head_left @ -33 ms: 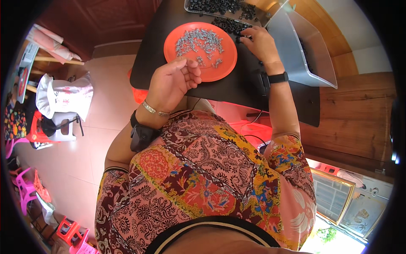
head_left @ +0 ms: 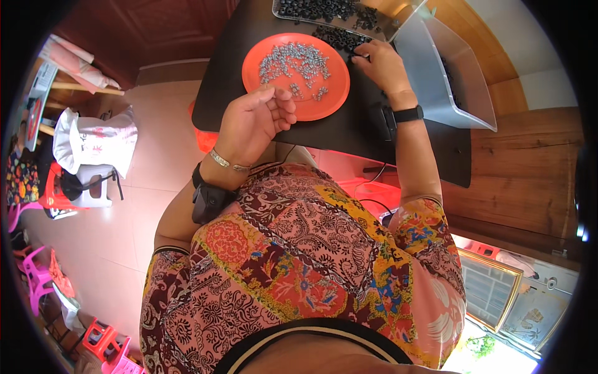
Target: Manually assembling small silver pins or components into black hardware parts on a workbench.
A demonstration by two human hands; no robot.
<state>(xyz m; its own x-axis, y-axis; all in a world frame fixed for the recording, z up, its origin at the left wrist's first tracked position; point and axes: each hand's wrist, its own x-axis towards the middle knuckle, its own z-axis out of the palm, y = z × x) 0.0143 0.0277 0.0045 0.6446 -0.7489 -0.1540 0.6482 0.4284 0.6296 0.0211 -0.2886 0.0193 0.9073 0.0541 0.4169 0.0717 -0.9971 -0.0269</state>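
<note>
On the dark table, an orange-red plate (head_left: 250, 68) carries many small silvery metal pieces (head_left: 299, 59), perhaps screws; a few lie apart near its close edge. My left hand (head_left: 258, 121) is over the plate's near-left rim, palm turned up, fingers curled and thumb against the forefinger. Whatever is in that pinch, if anything, cannot be made out. To the right of the plate, my right hand (head_left: 383, 65) reaches to a loose heap of small black ring-like parts (head_left: 336, 36). Its thumb and forefinger close around a small black part at the heap's edge.
Behind the heap, a clear tray (head_left: 317, 9) holds more black parts. At right stands a translucent plastic bin (head_left: 430, 75) with dark pieces inside. A wooden cabinet (head_left: 517, 168) borders the table. Left on the floor are a white sack (head_left: 93, 140) and a red stool (head_left: 99, 336).
My right hand's fingertips have shifted very slightly at the heap of black parts, closing a little. My left hand and the plate look the same.
</note>
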